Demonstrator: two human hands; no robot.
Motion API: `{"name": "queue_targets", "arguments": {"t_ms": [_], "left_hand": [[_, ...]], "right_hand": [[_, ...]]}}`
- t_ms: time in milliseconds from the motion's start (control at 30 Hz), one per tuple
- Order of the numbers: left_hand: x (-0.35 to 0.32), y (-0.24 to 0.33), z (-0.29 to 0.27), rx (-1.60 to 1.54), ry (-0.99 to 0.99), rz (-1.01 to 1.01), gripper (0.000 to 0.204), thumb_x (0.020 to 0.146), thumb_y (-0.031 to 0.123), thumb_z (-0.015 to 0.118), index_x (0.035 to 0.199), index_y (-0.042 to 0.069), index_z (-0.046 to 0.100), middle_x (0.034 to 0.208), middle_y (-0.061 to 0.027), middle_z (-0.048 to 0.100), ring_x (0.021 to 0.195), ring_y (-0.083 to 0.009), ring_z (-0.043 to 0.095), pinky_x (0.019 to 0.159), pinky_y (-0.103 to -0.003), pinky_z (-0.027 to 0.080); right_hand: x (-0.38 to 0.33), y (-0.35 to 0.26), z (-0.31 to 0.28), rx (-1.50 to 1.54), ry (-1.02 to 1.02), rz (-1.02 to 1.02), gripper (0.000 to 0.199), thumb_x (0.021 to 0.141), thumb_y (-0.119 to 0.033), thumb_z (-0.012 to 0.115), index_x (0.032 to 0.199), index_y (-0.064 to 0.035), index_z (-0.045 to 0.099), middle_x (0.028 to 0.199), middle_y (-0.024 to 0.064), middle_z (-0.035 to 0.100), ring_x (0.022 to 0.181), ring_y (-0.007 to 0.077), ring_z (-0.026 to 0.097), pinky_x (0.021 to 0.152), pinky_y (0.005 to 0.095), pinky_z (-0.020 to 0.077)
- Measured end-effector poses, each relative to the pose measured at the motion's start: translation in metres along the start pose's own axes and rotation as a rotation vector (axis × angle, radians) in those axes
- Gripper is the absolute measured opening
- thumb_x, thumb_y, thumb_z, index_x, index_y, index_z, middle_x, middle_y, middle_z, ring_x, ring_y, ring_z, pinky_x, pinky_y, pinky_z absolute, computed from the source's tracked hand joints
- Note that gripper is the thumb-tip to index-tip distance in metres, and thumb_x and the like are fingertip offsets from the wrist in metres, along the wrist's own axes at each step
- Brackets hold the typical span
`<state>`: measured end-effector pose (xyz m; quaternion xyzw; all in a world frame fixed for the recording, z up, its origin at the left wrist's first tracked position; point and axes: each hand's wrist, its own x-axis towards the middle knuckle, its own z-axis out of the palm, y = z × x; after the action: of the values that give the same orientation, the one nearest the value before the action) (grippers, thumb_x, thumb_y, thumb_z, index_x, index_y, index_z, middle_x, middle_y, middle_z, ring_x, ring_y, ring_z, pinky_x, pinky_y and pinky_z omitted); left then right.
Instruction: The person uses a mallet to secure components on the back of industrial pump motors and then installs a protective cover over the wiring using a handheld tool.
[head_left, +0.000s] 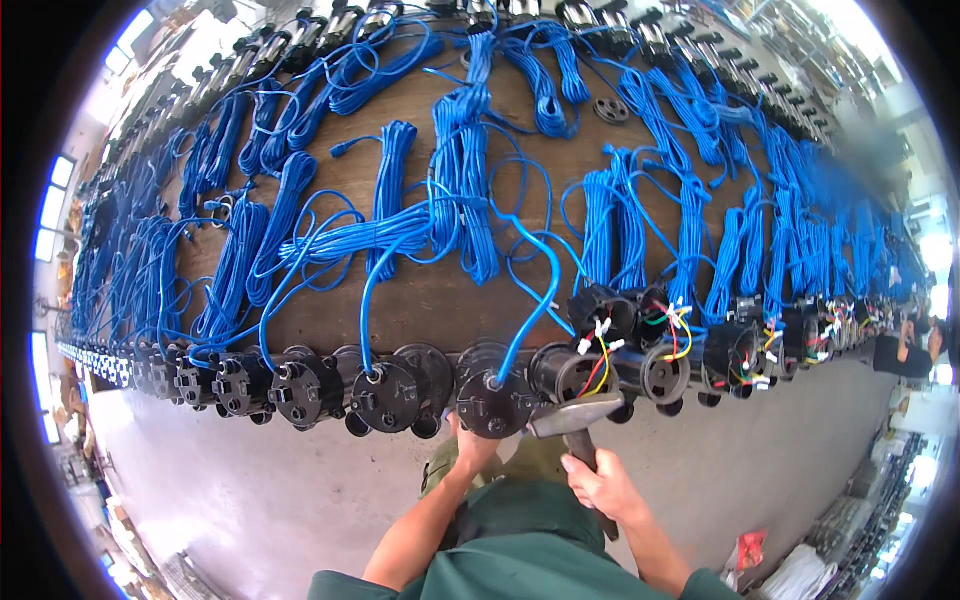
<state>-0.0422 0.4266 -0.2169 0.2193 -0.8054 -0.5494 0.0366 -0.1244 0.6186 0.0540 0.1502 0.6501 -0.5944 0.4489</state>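
Observation:
My right hand (pixel 605 488) is wrapped round the handle of a hammer (pixel 578 416), and the hammer's metal head is raised beside a round black motor-like unit (pixel 494 403). That unit has a closed end cap with a blue cable coming out of its top. My left hand (pixel 474 448) reaches up to the underside of the same unit. Its fingers are mostly hidden by the black body, so I cannot tell how they are closed. Just right of the hammer head is an open black housing (pixel 570 372) with red, yellow and white wires hanging out.
Capped black units (pixel 388 397) line the bench edge to the left; open housings with loose wires (pixel 665 372) continue to the right. Bundled blue cables (pixel 462 190) cover the brown bench top (pixel 335 318). Another person's hands (pixel 905 345) show at far right.

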Motion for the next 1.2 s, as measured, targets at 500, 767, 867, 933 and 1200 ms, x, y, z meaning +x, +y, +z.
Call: {"name": "queue_targets", "arguments": {"t_ms": [500, 767, 867, 933, 1200], "left_hand": [[-0.003, 0.025, -0.002, -0.113, 0.025, -0.037, 0.046, 0.086, 0.026, 0.081, 0.125, 0.008, 0.066, 0.115, -0.0061, 0.07, 0.107, -0.0263, 0.068, 0.093, -0.039, 0.054], [0.005, 0.079, -0.022, -0.098, -0.037, -0.23, 0.048, 0.076, 0.012, 0.083, 0.121, 0.006, 0.069, 0.107, -0.0072, 0.074, 0.096, -0.02, 0.069, 0.089, -0.038, 0.056], [0.004, 0.073, -0.022, -0.046, -0.031, -0.138, 0.053, 0.08, 0.029, 0.086, 0.125, 0.008, 0.067, 0.109, -0.0094, 0.073, 0.101, -0.0273, 0.072, 0.09, -0.042, 0.054], [0.0, 0.068, -0.021, -0.075, -0.013, -0.184, 0.049, 0.078, 0.02, 0.084, 0.122, 0.007, 0.068, 0.109, -0.0083, 0.073, 0.098, -0.0235, 0.07, 0.09, -0.04, 0.055], [0.007, 0.054, -0.012, 0.022, -0.038, -0.099, 0.055, 0.081, 0.036, 0.087, 0.125, 0.009, 0.067, 0.114, -0.0079, 0.072, 0.108, -0.0268, 0.068, 0.092, -0.041, 0.051]], "right_hand": [[-0.017, -0.006, -0.004, -0.044, 0.129, -0.026, 0.022, 0.101, -0.021, 0.071, 0.088, -0.0049, 0.061, 0.07, -0.0026, 0.059, 0.059, 0.0063, 0.054, 0.053, 0.0264, 0.044], [-0.026, 0.01, -0.015, -0.283, 0.304, -0.237, 0.026, 0.094, -0.02, 0.078, 0.084, -0.0015, 0.064, 0.064, 0.0008, 0.06, 0.054, 0.0134, 0.057, 0.051, 0.0332, 0.0446], [-0.031, 0.022, -0.001, -0.56, 0.431, -0.547, 0.027, 0.092, -0.022, 0.079, 0.085, -0.0004, 0.064, 0.063, 0.0062, 0.063, 0.054, 0.0195, 0.062, 0.052, 0.0344, 0.048], [-0.023, 0.036, -0.007, -0.74, 0.417, -0.772, 0.022, 0.077, -0.017, 0.081, 0.087, -0.0037, 0.066, 0.067, 0.0118, 0.065, 0.054, 0.0311, 0.065, 0.052, 0.0383, 0.0505], [0.006, 0.02, 0.014, -1.037, 0.203, -0.837, 0.019, 0.067, -0.014, 0.077, 0.08, -0.0107, 0.064, 0.066, 0.0098, 0.066, 0.061, 0.0323, 0.068, 0.055, 0.0433, 0.0541]]}}
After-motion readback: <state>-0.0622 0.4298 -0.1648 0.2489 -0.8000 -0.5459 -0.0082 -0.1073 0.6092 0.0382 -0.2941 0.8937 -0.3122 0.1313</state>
